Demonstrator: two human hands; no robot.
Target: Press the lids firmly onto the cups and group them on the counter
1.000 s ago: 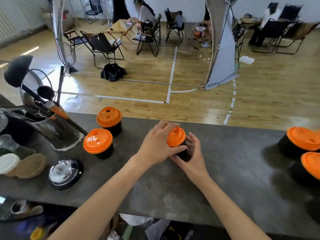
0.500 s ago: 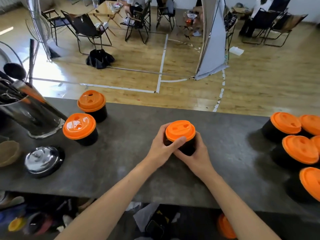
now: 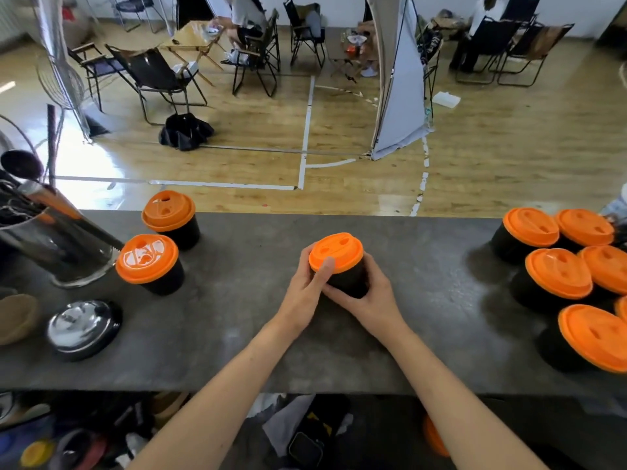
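A black cup (image 3: 349, 281) with an orange lid (image 3: 336, 252) stands in the middle of the grey counter (image 3: 254, 334). My left hand (image 3: 303, 296) grips its left side, thumb pressing on the lid's near rim. My right hand (image 3: 366, 296) wraps the cup's right side and base. Two more lidded black cups (image 3: 147, 262) (image 3: 169, 215) stand at the left. Several lidded cups sit grouped at the right (image 3: 556, 276).
A glass jar (image 3: 57, 252) with utensils stands at the far left, with a chrome bell (image 3: 79, 329) and a brown coaster (image 3: 15, 318) in front of it. The counter's far edge drops to a wooden floor with chairs and people. Clutter lies below the near edge.
My left hand slid down from covering the lid to the cup's side, leaving the thumb on the rim. The view tilted down and right, showing more grouped cups at the right.
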